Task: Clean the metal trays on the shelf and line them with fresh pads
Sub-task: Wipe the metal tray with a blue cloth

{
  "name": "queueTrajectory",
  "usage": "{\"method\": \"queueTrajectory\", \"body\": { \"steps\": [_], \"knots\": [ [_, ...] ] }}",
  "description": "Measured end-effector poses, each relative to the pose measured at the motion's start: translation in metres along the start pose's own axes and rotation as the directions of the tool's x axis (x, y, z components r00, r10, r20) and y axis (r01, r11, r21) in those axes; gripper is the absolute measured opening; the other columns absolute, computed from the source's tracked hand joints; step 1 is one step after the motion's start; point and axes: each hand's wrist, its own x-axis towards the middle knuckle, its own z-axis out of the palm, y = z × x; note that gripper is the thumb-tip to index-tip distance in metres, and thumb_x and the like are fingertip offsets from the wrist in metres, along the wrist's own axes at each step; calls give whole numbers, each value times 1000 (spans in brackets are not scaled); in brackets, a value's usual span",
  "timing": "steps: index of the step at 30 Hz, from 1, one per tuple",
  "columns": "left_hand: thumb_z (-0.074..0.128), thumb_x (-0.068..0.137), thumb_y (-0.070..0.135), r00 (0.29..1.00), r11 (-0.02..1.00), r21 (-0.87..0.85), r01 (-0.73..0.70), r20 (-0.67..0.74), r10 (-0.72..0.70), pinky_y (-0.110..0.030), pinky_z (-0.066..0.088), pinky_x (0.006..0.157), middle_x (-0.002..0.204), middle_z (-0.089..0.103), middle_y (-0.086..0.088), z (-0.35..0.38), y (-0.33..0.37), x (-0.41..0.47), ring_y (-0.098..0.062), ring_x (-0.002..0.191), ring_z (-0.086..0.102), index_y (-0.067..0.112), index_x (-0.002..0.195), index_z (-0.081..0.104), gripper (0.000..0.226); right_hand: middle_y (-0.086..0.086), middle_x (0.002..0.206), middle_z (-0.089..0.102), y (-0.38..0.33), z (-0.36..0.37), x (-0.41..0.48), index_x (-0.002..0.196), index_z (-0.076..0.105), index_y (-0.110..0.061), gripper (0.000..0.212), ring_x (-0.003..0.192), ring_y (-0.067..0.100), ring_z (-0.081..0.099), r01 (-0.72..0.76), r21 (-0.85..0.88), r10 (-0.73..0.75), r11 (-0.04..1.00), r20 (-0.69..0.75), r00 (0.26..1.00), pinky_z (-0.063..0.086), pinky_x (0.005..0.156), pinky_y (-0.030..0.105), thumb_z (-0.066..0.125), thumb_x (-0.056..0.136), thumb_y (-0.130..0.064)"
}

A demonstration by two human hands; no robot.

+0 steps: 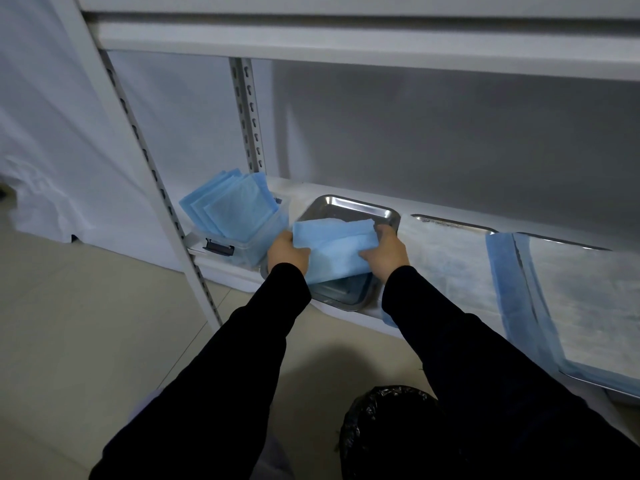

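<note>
A bare metal tray [349, 209] lies on the low shelf, its near corner past the shelf edge. Over it I hold a folded blue pad [334, 245]. My left hand [287, 252] grips the pad's left edge and my right hand [386, 252] grips its right edge. To the right, a second tray [453, 224] is covered by a white-faced pad [446, 265]. A third tray [588, 384] at the far right is lined with a blue-bordered pad [585, 306].
A clear plastic box [242, 245] holding several folded blue pads [232, 206] stands at the shelf's left end, beside the tray. A slotted shelf upright [162, 195] runs down on the left. A bin with a black bag [388, 431] sits on the floor below my right arm.
</note>
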Motion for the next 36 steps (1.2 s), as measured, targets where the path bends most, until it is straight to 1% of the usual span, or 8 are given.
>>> {"method": "queueTrajectory", "body": {
  "steps": [4, 10, 14, 17, 23, 32, 34, 36],
  "knots": [
    [49, 95, 18, 997, 993, 95, -70, -31, 73, -35, 40, 101, 124, 59, -13, -1, 4, 3, -32, 117, 54, 6, 125, 52, 32, 18, 137, 46, 0, 2, 1, 147, 24, -14, 59, 122, 34, 48, -6, -81, 6, 997, 1, 1000, 41, 90, 29, 40, 92, 2],
    [51, 94, 14, 993, 980, 177, -92, -56, 103, -35, 41, 102, 128, 58, -15, 8, 1, 12, -33, 119, 54, 11, 132, 48, 38, 13, 151, 25, -1, 6, -1, 147, 26, -27, 70, 134, 33, 28, 80, -371, -120, 925, -85, 989, 32, 109, 36, 39, 85, 2],
    [50, 91, 3, 994, 985, 164, -58, -79, 72, -34, 45, 96, 126, 58, -15, 11, 0, 14, -32, 117, 55, 8, 132, 47, 42, 0, 159, 17, 0, 12, 0, 146, 34, -25, 54, 144, 24, 22, 322, -448, -241, 834, 229, 943, 20, 117, 32, 40, 94, -8],
    [49, 93, 6, 993, 986, 157, -51, -98, 67, -32, 42, 99, 130, 55, -14, 11, -2, 15, -30, 121, 53, 7, 134, 43, 41, 0, 161, 2, 3, 22, -2, 151, 16, -28, 51, 149, 22, 7, 422, -613, -163, 668, 433, 887, 6, 120, 39, 30, 102, -32],
    [55, 91, 12, 998, 978, 207, -20, -54, 32, -36, 43, 99, 126, 57, -19, 11, -1, 11, -34, 118, 55, 8, 129, 44, 40, 4, 161, -8, 16, 36, -3, 152, -1, -30, 58, 149, 25, -3, 399, -781, 6, 480, 457, 889, -4, 119, 47, 9, 99, -52],
    [53, 93, 17, 998, 998, 32, 59, -5, -58, -37, 39, 103, 135, 50, -16, 8, 10, 6, -32, 125, 48, 7, 133, 40, 44, 4, 161, -4, 12, 32, -1, 151, 5, -32, 64, 148, 28, -8, 419, -801, -11, 428, 459, 888, -12, 116, 50, 23, 96, -58],
    [48, 95, 21, 997, 957, 289, -23, 83, -2, -42, 34, 105, 138, 46, -13, 13, 7, 2, -32, 128, 44, 9, 137, 37, 45, 4, 161, 0, 10, 29, -2, 150, 15, -33, 68, 148, 30, -9, 419, -794, -67, 441, 437, 897, -15, 114, 53, 39, 91, -56],
    [47, 93, 11, 990, 978, -157, 139, 14, -139, -42, 40, 102, 130, 50, -18, 12, 16, 1, -34, 119, 51, 11, 139, 29, 50, 5, 160, 7, 8, 27, -4, 146, 25, -31, 68, 148, 29, -6, 421, -764, -139, 489, 408, 902, -15, 114, 54, 50, 86, -50]
  ]
}}
